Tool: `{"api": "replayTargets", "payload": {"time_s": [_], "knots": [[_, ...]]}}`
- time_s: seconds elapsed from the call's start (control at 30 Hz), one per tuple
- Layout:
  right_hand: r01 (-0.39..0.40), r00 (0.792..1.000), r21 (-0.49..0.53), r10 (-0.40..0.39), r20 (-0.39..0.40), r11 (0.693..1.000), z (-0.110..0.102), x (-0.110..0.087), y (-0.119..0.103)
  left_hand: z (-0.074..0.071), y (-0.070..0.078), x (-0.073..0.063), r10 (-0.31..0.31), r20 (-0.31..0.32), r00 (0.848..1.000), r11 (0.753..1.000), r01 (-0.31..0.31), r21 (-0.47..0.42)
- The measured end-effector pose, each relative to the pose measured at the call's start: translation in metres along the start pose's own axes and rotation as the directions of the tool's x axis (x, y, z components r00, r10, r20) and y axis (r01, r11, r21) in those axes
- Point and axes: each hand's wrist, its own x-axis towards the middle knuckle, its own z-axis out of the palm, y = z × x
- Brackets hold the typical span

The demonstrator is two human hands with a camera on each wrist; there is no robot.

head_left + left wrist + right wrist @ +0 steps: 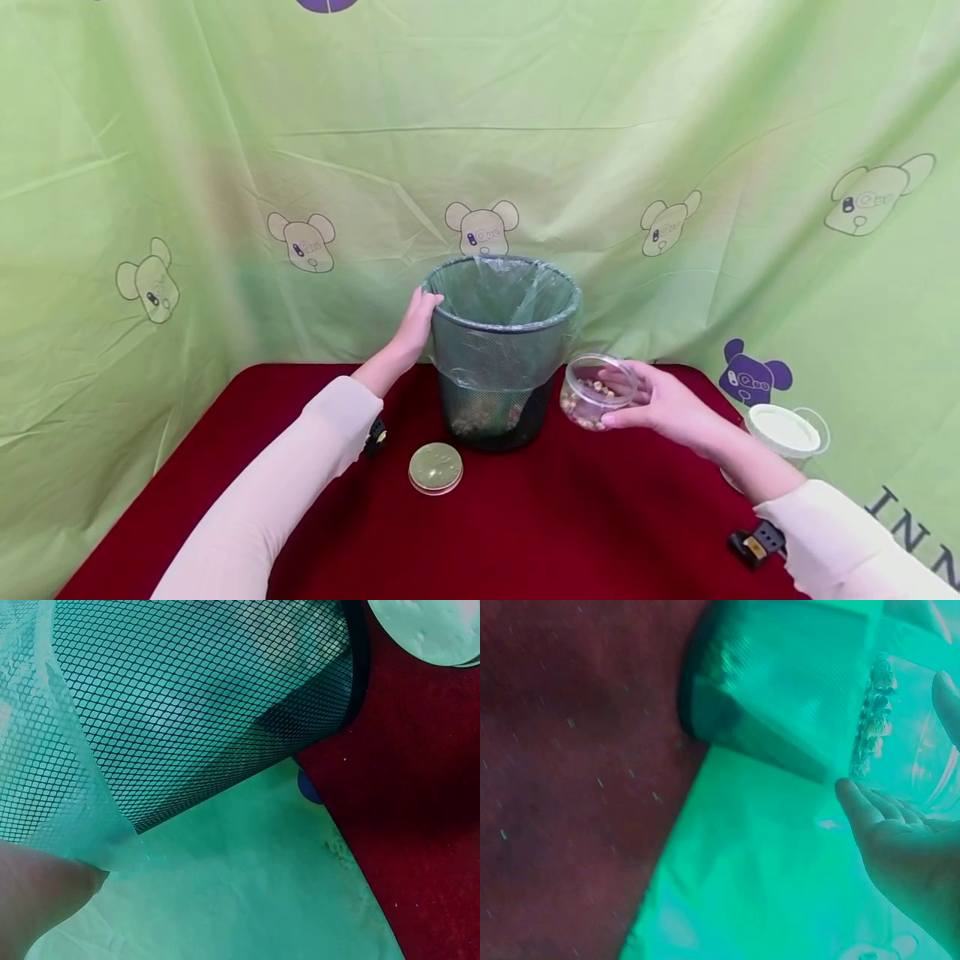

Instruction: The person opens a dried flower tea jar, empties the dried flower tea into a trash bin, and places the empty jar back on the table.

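In the head view my left hand (415, 327) grips the rim of a black mesh wastebasket (487, 358) from its left side. A clear plastic bag (517, 292) lines the basket and folds over the rim. Small pieces show dimly through the mesh near the bottom. My right hand (663, 407) holds a clear round plastic tub (596, 398) just right of the basket, tilted with its mouth uncovered. Small tan pieces (592, 390) lie inside the tub. The right wrist view shows the tub (907, 727) between thumb and fingers.
A round metallic lid (436, 467) lies on the red tablecloth (555, 533) in front of the basket. At the right edge stands a container with a white top (783, 427), partly behind the right forearm. Green printed cloth (375, 183) hangs behind and at both sides.
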Motion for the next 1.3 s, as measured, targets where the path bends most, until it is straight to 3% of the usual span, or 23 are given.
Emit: {"api": "replayTargets", "payload": {"time_s": [0.3,0.63,1.03,1.3], "knots": [[-0.053,0.993,-0.189,0.031,-0.116,0.981,-0.042,0.006,-0.033,-0.001,-0.007,0.004,-0.013,-0.005,1.0,1.0,0.013,0.018],[-0.102,0.977,-0.228,0.055,-0.205,0.968,-0.071,0.027,-0.06,-0.001,-0.006,0.005,-0.006,-0.011,1.0,0.999,0.007,0.043],[-0.099,0.966,-0.28,0.025,-0.258,0.955,-0.073,0.065,-0.096,-0.001,-0.007,0.004,-0.014,-0.017,1.0,0.998,0.015,0.065],[-0.078,0.948,-0.446,-0.072,-0.311,0.891,-0.067,0.09,-0.113,0.002,-0.006,0.002,-0.018,-0.025,1.0,0.998,0.019,0.055]]}}
